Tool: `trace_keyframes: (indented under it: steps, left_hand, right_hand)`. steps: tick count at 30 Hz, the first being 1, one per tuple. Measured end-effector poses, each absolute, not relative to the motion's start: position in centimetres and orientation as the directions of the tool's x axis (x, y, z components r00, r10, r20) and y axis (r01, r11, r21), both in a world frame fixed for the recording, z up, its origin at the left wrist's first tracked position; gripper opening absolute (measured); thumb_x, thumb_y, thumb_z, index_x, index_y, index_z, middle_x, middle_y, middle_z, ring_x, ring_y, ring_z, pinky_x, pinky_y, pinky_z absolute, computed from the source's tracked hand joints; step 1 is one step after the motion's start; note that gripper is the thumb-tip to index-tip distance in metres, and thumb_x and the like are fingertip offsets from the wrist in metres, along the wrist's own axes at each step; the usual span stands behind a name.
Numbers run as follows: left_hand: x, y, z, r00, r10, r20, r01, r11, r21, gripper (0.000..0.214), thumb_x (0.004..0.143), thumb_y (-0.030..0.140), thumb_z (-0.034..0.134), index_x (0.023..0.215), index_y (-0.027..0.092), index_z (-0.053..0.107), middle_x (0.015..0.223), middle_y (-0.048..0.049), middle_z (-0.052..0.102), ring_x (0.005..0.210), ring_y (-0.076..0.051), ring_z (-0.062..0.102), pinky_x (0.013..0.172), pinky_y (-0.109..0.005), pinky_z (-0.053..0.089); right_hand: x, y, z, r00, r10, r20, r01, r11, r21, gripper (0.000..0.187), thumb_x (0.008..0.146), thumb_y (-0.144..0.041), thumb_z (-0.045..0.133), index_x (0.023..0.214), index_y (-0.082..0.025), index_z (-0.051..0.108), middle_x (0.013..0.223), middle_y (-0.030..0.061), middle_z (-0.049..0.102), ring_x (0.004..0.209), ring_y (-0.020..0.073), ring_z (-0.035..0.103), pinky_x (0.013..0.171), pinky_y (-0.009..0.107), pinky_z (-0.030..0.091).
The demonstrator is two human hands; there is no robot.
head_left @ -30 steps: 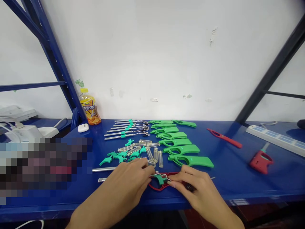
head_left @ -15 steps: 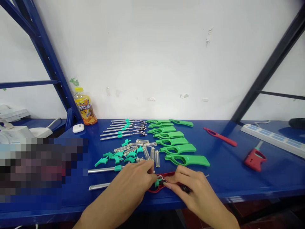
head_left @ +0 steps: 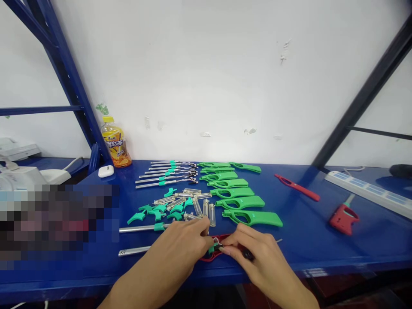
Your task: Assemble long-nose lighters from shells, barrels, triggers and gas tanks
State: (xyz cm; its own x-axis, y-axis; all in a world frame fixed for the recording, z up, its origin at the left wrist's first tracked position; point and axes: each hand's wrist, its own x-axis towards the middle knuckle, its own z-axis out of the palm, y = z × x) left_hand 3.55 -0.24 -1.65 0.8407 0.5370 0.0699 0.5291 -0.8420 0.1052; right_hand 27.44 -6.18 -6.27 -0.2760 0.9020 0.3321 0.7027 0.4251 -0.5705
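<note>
Between my hands, near the table's front edge, lies a red lighter shell (head_left: 210, 258), partly covered by my fingers. A teal trigger (head_left: 211, 249) and a looped white wire (head_left: 217, 240) show inside it. My left hand (head_left: 188, 240) is closed over the shell's left end, its fingertips by the trigger; a metal lighter tube (head_left: 133, 251) sticks out left beneath it. My right hand (head_left: 254, 249) pinches at a small black part by the wire. Tucked in that palm is a black-handled tool (head_left: 248, 254) with a thin metal shaft, apparently a screwdriver.
Beyond my hands lie clear fuel tanks (head_left: 211, 214), teal triggers (head_left: 137, 217), wired metal tubes (head_left: 156, 186) and green shells (head_left: 254, 217). To the right are a red shell half (head_left: 299, 189), a red lighter (head_left: 344, 219) and a power strip (head_left: 370, 191). A drink bottle (head_left: 116, 143) stands back left.
My right fingers have shifted slightly at the black part, and more of the white wire's loop shows. Both hands stay at the red shell.
</note>
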Motion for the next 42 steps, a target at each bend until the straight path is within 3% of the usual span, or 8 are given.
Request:
trace_keyframes:
  steps: [12, 23, 29, 34, 38, 42]
  left_hand:
    - [3.4, -0.1, -2.3, 0.842, 0.528, 0.106, 0.521, -0.849, 0.089, 0.042, 0.090, -0.005, 0.052, 0.112, 0.028, 0.065, 0.112, -0.0019, 0.069, 0.091, -0.026, 0.068, 0.067, -0.035, 0.042]
    - [3.5, -0.2, -2.2, 0.843, 0.531, 0.083, 0.530, -0.847, 0.027, 0.049, 0.084, -0.009, 0.049, 0.112, 0.029, 0.062, 0.108, -0.0016, 0.068, 0.090, -0.025, 0.070, 0.061, -0.032, 0.039]
    - [3.8, -0.3, -2.2, 0.833, 0.547, 0.078, 0.549, -0.836, 0.007, 0.043, 0.091, -0.005, 0.050, 0.114, 0.028, 0.065, 0.108, -0.0027, 0.069, 0.087, -0.025, 0.072, 0.063, -0.032, 0.046]
    - [3.9, -0.4, -2.3, 0.825, 0.563, 0.047, 0.564, -0.826, -0.011, 0.050, 0.089, -0.008, 0.050, 0.119, 0.028, 0.067, 0.113, -0.0049, 0.070, 0.094, -0.025, 0.073, 0.070, -0.031, 0.053]
    - [4.0, -0.4, -1.8, 0.818, 0.575, -0.027, 0.575, -0.818, 0.016, 0.047, 0.088, -0.004, 0.056, 0.120, 0.027, 0.069, 0.117, -0.0051, 0.072, 0.095, -0.025, 0.073, 0.075, -0.032, 0.056]
    - [4.0, -0.6, -1.7, 0.814, 0.581, -0.005, 0.581, -0.814, 0.009, 0.039, 0.091, 0.000, 0.056, 0.118, 0.026, 0.069, 0.115, -0.0053, 0.072, 0.094, -0.026, 0.074, 0.074, -0.034, 0.057]
  right_hand:
    - [26.9, -6.2, -7.4, -0.291, 0.830, 0.476, 0.761, 0.502, -0.410, 0.027, 0.117, -0.036, 0.046, 0.107, -0.028, 0.070, 0.101, 0.0008, 0.074, 0.076, 0.0164, 0.072, 0.065, 0.029, 0.045]
    - [27.1, -6.3, -7.4, -0.275, 0.858, 0.434, 0.680, 0.493, -0.543, 0.018, 0.115, -0.030, 0.055, 0.105, -0.029, 0.070, 0.101, -0.0026, 0.073, 0.084, 0.0155, 0.072, 0.073, 0.028, 0.045]
    - [27.0, -6.5, -6.7, -0.293, 0.871, 0.394, 0.686, 0.479, -0.548, 0.020, 0.114, -0.027, 0.054, 0.107, -0.031, 0.073, 0.099, -0.0027, 0.072, 0.082, 0.0167, 0.070, 0.071, 0.029, 0.044]
    - [27.0, -6.6, -6.4, -0.294, 0.876, 0.382, 0.697, 0.470, -0.541, 0.021, 0.114, -0.030, 0.054, 0.105, -0.030, 0.073, 0.098, -0.0016, 0.072, 0.083, 0.0175, 0.071, 0.071, 0.030, 0.045]
    - [27.0, -6.6, -6.4, -0.304, 0.869, 0.391, 0.718, 0.479, -0.505, 0.021, 0.114, -0.033, 0.054, 0.104, -0.029, 0.072, 0.099, -0.0011, 0.072, 0.083, 0.0174, 0.073, 0.070, 0.030, 0.045]
    - [27.1, -6.4, -6.7, -0.307, 0.852, 0.425, 0.722, 0.499, -0.479, 0.025, 0.115, -0.038, 0.053, 0.101, -0.029, 0.072, 0.096, -0.0016, 0.074, 0.080, 0.0173, 0.074, 0.068, 0.029, 0.047]
